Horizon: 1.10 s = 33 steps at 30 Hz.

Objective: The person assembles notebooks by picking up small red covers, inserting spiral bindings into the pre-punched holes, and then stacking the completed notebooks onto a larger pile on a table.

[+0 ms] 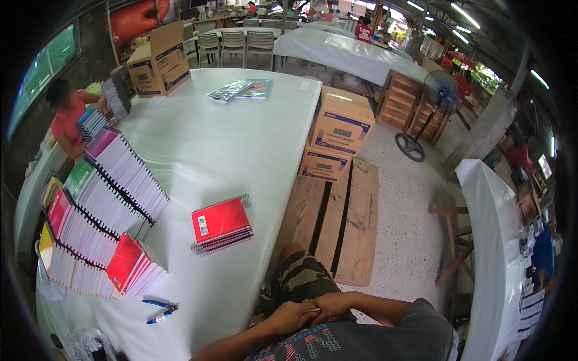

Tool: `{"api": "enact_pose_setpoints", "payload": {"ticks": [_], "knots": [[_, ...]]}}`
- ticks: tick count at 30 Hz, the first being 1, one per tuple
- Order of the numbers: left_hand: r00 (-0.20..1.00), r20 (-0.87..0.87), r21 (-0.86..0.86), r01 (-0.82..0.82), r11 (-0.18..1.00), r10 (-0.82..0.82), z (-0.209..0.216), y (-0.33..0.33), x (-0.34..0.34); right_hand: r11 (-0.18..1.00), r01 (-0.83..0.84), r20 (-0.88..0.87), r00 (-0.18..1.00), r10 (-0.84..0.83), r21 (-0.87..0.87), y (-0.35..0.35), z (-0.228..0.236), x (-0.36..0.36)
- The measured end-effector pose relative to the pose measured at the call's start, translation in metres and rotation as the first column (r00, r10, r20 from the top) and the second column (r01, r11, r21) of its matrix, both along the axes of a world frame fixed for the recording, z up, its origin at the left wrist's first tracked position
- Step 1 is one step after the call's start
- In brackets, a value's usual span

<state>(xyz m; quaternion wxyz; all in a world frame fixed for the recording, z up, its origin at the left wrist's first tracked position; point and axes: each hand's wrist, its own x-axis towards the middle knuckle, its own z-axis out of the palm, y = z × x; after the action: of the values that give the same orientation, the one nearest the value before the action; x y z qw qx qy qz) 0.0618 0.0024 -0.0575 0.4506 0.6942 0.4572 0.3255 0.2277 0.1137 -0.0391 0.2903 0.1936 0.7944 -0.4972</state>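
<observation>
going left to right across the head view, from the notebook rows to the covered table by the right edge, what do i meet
Rows of spiral notebooks, blue-handled pliers, stack of red notebooks, left hand, right hand, standing fan, white-covered table.

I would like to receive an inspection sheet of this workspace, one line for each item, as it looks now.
Surface: table with a glossy white cover, slightly wrinkled.
Job's things: small stack of red spiral notebooks, lying flat; taller rows of spiral notebooks at the left.
Clutter: blue-handled pliers, loose; crumpled clear plastic at the near left corner.
Grippers: bare left hand and right hand, together at the lap; a small reddish thing between them, too hidden to name.
Cables: nothing seen on the table; around the standing fan, cannot tell.
Surroundings: co-worker at the left; two stacked cartons and a wooden pallet right of the table.
</observation>
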Motion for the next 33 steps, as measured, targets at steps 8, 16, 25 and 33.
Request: {"api": "enact_pose_setpoints", "payload": {"ticks": [8,16,25,33], "knots": [[0.970,-0.231,-0.154,-0.112,0.982,0.074,0.017,0.005,-0.015,0.992,-0.123,0.020,0.992,0.124,-0.039,0.010,0.029,-0.020],[0.926,-0.377,-0.207,-0.097,0.974,0.012,0.029,0.018,-0.024,0.980,0.015,-0.093,0.996,0.004,0.198,0.010,0.031,-0.023],[0.933,-0.347,-0.017,-0.106,0.994,0.094,0.029,0.014,-0.024,0.974,0.196,-0.314,0.923,-0.222,-0.111,0.005,-0.006,-0.022],[0.884,0.092,-0.218,-0.431,0.876,0.458,0.022,0.021,-0.047,0.773,0.633,-0.278,0.749,-0.601,0.034,0.011,0.043,-0.027]]}}
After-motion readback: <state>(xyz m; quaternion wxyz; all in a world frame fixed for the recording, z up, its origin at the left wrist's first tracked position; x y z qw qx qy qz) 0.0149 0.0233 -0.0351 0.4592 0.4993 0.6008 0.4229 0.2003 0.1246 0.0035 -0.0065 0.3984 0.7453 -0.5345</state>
